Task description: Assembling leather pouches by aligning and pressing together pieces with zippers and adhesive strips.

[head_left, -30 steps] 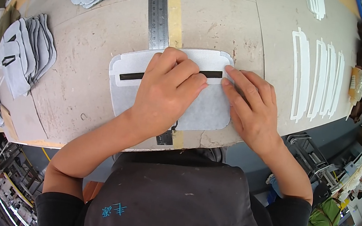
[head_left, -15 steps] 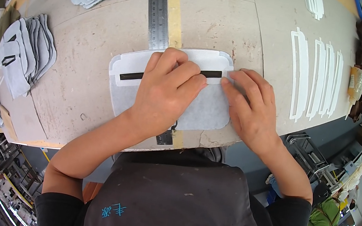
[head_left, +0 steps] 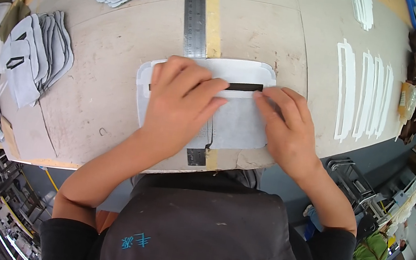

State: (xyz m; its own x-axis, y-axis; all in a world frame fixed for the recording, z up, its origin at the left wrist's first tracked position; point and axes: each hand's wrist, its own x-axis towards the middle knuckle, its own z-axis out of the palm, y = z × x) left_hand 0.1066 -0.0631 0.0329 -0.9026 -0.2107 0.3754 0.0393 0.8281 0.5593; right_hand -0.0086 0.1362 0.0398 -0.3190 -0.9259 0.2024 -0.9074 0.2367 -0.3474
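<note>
My left hand (head_left: 182, 101) and right hand (head_left: 287, 129) press flat, apart, on the white fabric panel (head_left: 236, 126) at the surface's (head_left: 102, 108) six o'clock edge; its black slot (head_left: 244, 87) seems aligned, stacks at ten o'clock apparently remain.

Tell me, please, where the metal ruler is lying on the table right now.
In the head view the metal ruler lies along the table's middle beside a yellow tape strip, running under the white fabric piece.
</note>
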